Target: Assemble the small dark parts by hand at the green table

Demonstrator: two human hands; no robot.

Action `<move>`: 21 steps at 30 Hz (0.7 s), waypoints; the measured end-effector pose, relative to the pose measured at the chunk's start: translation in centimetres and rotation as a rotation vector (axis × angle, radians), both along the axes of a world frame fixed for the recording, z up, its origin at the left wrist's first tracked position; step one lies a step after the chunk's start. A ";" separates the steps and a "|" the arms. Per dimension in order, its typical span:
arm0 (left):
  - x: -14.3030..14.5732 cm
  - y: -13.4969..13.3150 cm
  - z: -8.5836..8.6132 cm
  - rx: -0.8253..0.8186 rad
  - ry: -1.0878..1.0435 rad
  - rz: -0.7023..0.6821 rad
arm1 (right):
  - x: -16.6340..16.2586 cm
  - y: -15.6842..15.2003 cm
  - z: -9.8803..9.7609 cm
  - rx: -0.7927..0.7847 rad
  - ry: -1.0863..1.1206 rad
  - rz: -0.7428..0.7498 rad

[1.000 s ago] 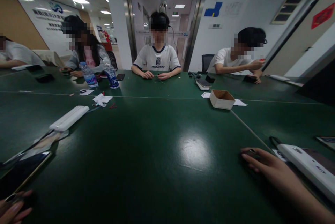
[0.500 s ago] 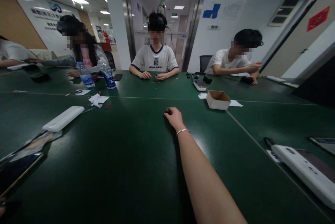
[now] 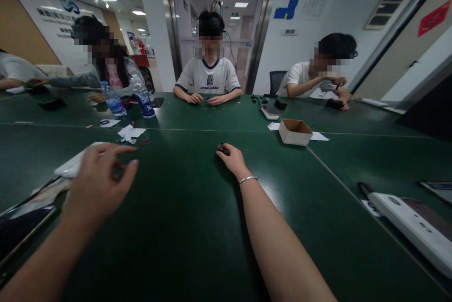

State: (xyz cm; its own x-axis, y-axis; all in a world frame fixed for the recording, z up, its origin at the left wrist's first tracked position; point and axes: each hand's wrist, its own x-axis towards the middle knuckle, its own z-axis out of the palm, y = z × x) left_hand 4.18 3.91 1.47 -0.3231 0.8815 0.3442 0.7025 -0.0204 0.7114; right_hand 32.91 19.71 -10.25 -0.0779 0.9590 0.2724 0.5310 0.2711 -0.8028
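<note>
My right hand [image 3: 231,156] is stretched far out over the dark green table [image 3: 197,217], its fingers pinched on a small dark cylindrical part [image 3: 221,147] that rests on the tabletop. A thin bracelet circles that wrist. My left hand [image 3: 97,182] hovers above the table at the left with fingers spread and curled, holding nothing. It hangs in front of a white oblong case [image 3: 72,165], partly hiding it.
A small open cardboard box [image 3: 294,131] sits right of centre. Two water bottles [image 3: 143,97], paper scraps and red bits [image 3: 132,133] lie at the far left. A white case [image 3: 411,226] lies at the right and a dark phone [image 3: 21,234] at the left. Several people sit around the table.
My left hand has risen into view from the lower left corner. My right hand reached forward to the table's middle with the small part and has stayed there.
</note>
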 end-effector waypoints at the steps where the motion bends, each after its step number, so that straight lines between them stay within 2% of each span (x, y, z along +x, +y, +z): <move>1: 1.2 1.5 -0.2 0.057 0.139 -0.017 | -0.1 0.0 0.0 0.005 -0.011 0.013; 3: 4.4 5.3 -1.2 0.110 0.245 -0.149 | -0.2 0.0 -0.1 0.031 -0.054 0.019; 6: 9.2 11.1 -4.0 0.087 0.137 -0.275 | -0.3 0.2 -0.2 0.080 -0.135 0.009; 10: 13.1 15.9 -8.8 -0.076 -0.073 -0.302 | -0.4 0.5 -0.3 0.098 -0.206 0.024; 13: 13.5 17.1 -11.5 -0.104 -0.206 -0.416 | -0.4 0.6 -0.3 0.089 -0.214 0.023; 15: 13.2 17.1 -12.5 -0.105 -0.264 -0.483 | -0.5 0.6 -0.2 0.070 -0.215 0.024; 21: 12.8 16.4 -12.6 -0.067 -0.293 -0.565 | -0.3 0.7 -0.3 0.057 -0.207 0.036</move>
